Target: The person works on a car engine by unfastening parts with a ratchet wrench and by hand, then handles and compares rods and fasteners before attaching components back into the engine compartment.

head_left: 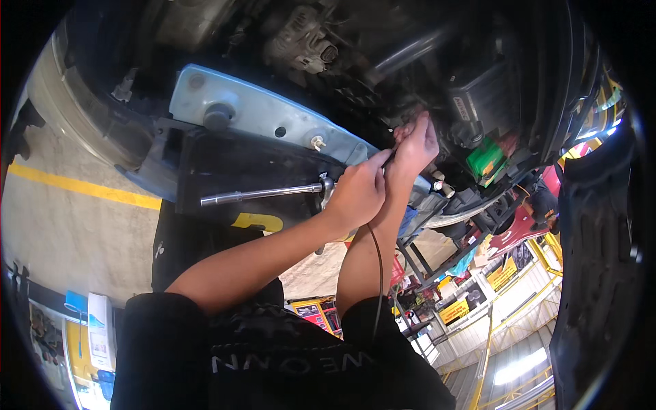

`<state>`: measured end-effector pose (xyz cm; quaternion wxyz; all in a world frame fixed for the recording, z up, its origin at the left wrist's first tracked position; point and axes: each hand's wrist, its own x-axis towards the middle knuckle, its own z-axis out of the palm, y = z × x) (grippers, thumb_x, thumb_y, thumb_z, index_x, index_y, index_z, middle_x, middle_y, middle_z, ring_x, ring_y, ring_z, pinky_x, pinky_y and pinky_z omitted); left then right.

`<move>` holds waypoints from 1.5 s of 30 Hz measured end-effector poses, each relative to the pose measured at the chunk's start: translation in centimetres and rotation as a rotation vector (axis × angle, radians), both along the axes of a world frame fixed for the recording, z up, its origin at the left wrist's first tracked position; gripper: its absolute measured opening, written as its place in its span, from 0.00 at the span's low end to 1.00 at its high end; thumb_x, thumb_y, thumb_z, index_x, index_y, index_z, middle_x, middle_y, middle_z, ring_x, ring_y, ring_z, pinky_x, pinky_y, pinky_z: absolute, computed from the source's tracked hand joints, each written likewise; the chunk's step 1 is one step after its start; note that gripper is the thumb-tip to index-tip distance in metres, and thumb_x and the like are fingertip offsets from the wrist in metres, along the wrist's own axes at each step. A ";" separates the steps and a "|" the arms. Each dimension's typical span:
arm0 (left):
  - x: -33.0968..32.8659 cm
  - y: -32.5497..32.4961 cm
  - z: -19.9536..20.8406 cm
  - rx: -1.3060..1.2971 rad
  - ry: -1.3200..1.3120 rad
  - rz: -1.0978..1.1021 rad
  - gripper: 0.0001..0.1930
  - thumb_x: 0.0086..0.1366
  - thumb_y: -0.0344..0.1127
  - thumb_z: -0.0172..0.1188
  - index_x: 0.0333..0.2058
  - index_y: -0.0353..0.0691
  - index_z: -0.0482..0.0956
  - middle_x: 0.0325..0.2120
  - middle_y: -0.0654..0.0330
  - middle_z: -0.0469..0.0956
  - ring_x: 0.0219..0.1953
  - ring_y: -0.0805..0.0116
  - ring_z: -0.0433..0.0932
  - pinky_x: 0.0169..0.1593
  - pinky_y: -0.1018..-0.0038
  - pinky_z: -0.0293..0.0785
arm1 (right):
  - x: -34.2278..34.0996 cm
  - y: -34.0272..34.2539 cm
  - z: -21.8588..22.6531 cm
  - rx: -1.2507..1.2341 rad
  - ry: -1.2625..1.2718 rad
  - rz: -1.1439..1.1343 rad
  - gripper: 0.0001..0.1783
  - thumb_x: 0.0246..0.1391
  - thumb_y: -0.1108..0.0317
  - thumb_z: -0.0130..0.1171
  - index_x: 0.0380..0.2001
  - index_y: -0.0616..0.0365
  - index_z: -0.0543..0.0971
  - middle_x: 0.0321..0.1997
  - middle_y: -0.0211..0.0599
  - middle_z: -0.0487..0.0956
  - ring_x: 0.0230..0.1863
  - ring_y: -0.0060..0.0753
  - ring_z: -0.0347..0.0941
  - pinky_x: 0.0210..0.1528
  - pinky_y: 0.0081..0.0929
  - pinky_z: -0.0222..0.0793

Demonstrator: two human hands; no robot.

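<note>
Both my hands are together over the front edge of an engine bay. My left hand (359, 193) is closed on a thin dark cable (379, 263), which hangs from it past my right forearm. Just above and to the right, my right hand (415, 147) has its fingers bent in a pinch around the upper part of that cable; its tip is hidden among dark parts. A ratchet wrench (263, 195) with a long chrome handle lies across a black panel (239, 164), its head beside my left knuckles. Behind it runs a pale blue metal crossbar (256, 106).
A green object (486, 161) sits in the bay right of my hands. Dark hoses and a grey metal unit (301, 44) fill the far side. A black panel (598, 260) stands at far right. Below are a concrete floor with a yellow line (82, 186) and workshop shelves.
</note>
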<state>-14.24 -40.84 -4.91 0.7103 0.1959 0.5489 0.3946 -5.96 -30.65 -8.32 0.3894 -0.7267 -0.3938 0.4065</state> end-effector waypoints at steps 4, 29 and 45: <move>0.5 1.7 -1.2 0.077 0.059 0.099 0.18 0.66 0.26 0.45 0.54 0.34 0.72 0.40 0.37 0.78 0.46 0.37 0.75 0.48 0.55 0.72 | -0.1 2.0 -1.1 -0.008 -0.012 -0.016 0.16 0.65 0.64 0.55 0.40 0.69 0.80 0.14 0.27 0.66 0.14 0.18 0.58 0.18 0.18 0.55; 1.2 5.1 -2.3 0.047 0.037 0.147 0.17 0.65 0.28 0.47 0.51 0.30 0.74 0.39 0.36 0.78 0.44 0.38 0.77 0.47 0.57 0.74 | 0.1 5.2 -1.4 -0.050 -0.062 0.058 0.18 0.64 0.60 0.55 0.43 0.66 0.80 0.20 0.27 0.72 0.21 0.17 0.64 0.24 0.15 0.57; 0.8 9.5 -0.8 0.111 0.512 0.052 0.16 0.68 0.35 0.49 0.50 0.34 0.67 0.32 0.40 0.80 0.37 0.37 0.79 0.44 0.49 0.72 | 2.1 6.2 -2.2 -0.080 0.182 0.047 0.09 0.58 0.72 0.62 0.39 0.66 0.80 0.31 0.39 0.82 0.25 0.24 0.76 0.28 0.20 0.71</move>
